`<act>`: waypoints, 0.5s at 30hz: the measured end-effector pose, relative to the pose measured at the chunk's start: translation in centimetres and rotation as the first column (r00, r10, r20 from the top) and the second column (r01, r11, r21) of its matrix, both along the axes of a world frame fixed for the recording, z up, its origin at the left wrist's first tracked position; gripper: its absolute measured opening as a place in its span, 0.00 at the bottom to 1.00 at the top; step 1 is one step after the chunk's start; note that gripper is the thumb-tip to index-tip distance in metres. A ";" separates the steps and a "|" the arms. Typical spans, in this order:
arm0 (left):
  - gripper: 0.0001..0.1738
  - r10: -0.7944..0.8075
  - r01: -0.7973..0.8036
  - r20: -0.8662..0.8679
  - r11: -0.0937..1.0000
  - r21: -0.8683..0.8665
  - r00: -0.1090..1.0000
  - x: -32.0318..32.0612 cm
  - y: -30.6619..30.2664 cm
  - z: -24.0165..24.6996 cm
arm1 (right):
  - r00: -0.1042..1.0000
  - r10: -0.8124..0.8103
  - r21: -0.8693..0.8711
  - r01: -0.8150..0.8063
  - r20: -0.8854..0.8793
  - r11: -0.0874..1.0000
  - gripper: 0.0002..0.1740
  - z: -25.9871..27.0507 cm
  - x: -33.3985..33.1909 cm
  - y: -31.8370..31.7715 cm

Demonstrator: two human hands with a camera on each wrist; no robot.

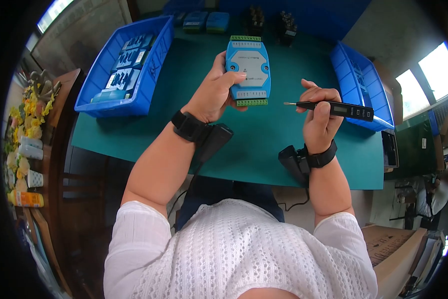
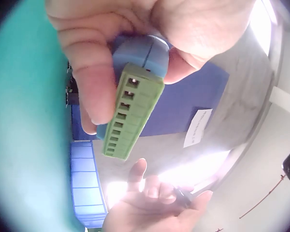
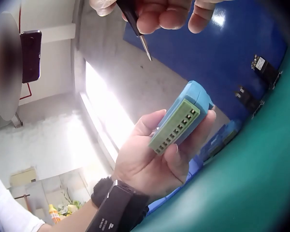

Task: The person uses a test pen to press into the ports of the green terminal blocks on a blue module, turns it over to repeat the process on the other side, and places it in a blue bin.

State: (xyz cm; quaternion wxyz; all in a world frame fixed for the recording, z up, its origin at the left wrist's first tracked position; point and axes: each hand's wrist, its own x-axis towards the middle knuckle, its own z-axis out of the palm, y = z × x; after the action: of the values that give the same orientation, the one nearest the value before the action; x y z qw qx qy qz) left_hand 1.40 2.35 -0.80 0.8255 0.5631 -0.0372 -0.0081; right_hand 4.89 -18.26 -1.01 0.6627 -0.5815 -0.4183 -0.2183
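My left hand (image 1: 211,92) grips a blue electronic module (image 1: 249,74) with a pale label, thumb across its face and fingers beneath. Green screw terminal blocks (image 1: 252,102) line its two short ends; the left wrist view shows a row of square openings along one terminal block (image 2: 130,113). In my right hand (image 1: 322,117) is a black voltage tester pen (image 1: 353,110) with a small display, held between thumb and fingers. Its bare metal tip (image 3: 146,50) points toward the module, a short gap away from it in the head view.
A blue bin (image 1: 149,74) with several packed modules stands at the left of the green table (image 1: 184,167). Another blue bin (image 1: 356,94) sits at the right edge. Blue modules (image 1: 217,22) and dark components (image 1: 286,27) line the back.
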 end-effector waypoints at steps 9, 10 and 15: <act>0.33 0.027 -0.027 0.029 1.000 -0.016 0.999 -0.5 -0.6 0.2 | 0.999 -0.036 0.062 0.036 -0.008 0.997 0.17 -1.0 0.8 0.0; 0.32 0.038 -0.037 0.030 0.999 -0.019 0.999 -0.5 -0.6 0.0 | 1.000 -0.028 0.058 0.028 -0.006 0.998 0.17 -1.1 0.7 0.0; 0.33 0.061 -0.060 0.063 0.998 -0.014 0.996 -0.3 -0.5 -0.2 | 0.999 0.042 0.041 -0.043 0.006 0.998 0.18 -0.9 0.3 0.4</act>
State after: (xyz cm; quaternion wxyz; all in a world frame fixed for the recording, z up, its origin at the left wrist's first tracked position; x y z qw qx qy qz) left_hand 1.06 1.84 -1.03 0.8270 0.5592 -0.0464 0.0352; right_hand 5.20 -17.91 -1.93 0.6781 -0.5582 -0.4276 -0.2141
